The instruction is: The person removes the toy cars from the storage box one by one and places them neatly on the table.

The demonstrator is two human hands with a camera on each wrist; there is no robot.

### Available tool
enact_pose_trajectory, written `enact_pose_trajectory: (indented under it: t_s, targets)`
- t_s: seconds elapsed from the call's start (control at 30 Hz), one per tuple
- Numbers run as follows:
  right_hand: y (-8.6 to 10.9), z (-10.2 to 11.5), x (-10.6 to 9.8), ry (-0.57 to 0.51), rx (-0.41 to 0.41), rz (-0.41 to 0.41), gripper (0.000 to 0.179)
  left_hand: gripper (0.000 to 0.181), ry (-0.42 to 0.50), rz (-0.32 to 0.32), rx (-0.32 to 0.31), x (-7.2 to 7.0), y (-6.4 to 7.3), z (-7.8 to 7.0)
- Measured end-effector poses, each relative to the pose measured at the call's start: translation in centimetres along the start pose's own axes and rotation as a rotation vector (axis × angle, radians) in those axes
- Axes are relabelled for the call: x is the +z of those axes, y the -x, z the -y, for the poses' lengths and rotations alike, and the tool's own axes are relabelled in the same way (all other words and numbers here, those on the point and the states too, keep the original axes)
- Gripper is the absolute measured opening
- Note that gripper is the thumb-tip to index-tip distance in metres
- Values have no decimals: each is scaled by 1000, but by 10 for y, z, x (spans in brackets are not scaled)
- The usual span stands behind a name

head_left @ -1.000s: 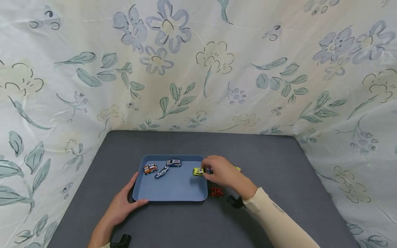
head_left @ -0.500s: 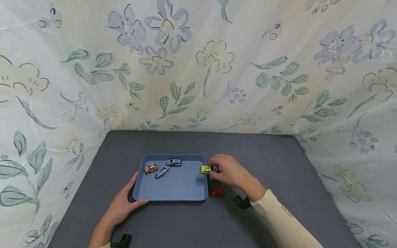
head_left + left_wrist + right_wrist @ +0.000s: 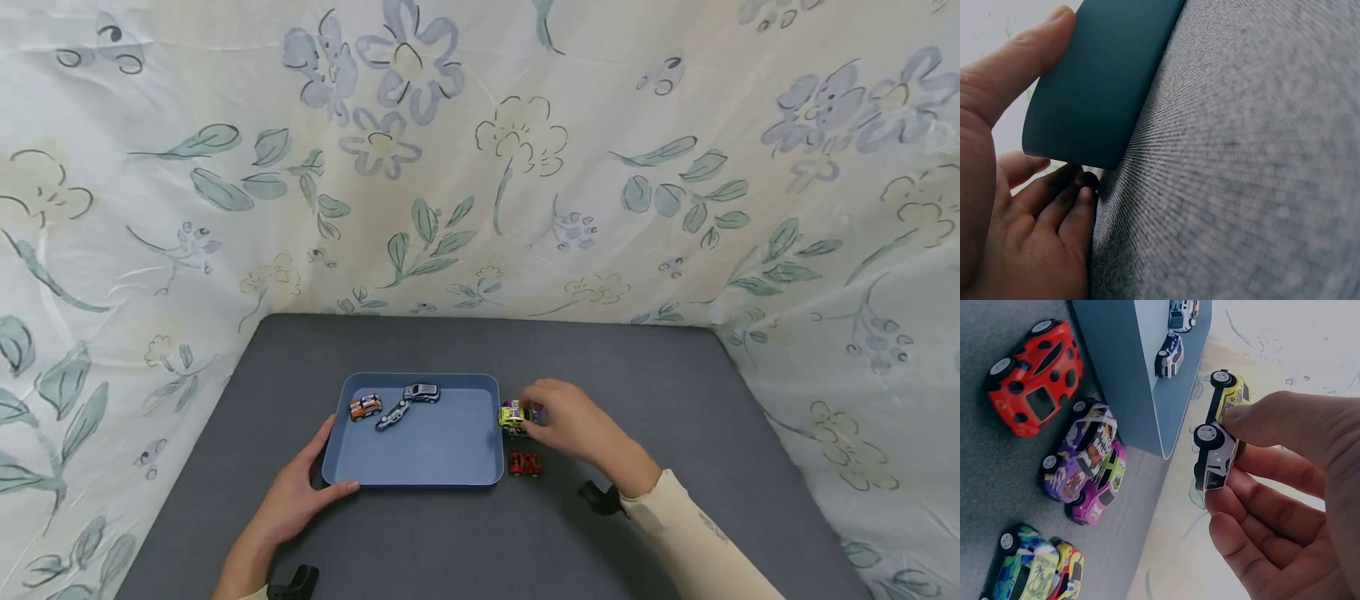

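My right hand (image 3: 573, 421) pinches a small toy car (image 3: 1227, 453), yellow at one end and whitish at the other, between thumb and fingers. In the head view it overlaps the spot just right of the tray's right rim; the right wrist view shows it raised over the table. My left hand (image 3: 296, 500) holds the near left corner of the blue tray (image 3: 442, 454), thumb on the front wall, fingers along the left side. Inside the tray lie an orange toy car (image 3: 365, 407), a silver one (image 3: 392, 415) and a white-and-dark one (image 3: 422, 392).
On the grey table (image 3: 420, 542), right of the tray, sits a red toy car (image 3: 525, 463) with black spots. A purple car (image 3: 1088, 450) touches a magenta-and-green car (image 3: 1102, 487). Nearby are a blue-green car (image 3: 1025, 565) and a yellow-and-red one (image 3: 1069, 569). Flowered cloth (image 3: 450, 167) surrounds the table.
My right hand has moved right with the yellow-and-white toy car, from over the tray to beyond its right rim. My left hand and the tray have stayed put.
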State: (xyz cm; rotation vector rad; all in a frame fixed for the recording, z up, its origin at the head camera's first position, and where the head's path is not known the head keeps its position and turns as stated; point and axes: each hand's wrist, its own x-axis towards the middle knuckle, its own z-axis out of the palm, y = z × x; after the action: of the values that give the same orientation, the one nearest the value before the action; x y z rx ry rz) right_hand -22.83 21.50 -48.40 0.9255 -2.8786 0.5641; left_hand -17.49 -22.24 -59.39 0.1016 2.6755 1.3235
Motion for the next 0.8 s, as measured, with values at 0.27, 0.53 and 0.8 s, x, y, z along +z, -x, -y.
enact_pose_trajectory:
  t_s: [0.27,0.53,0.8]
  targets:
    - [9,-3,-2,-4,1,-7,18,116,6,-10,8,1,1,1]
    - [16,-6,-1,15,39,2,19,117,2,-2,-5,2,-1,1]
    - [27,-10,0,24,57,13,20,116,12,-8,5,2,0,2]
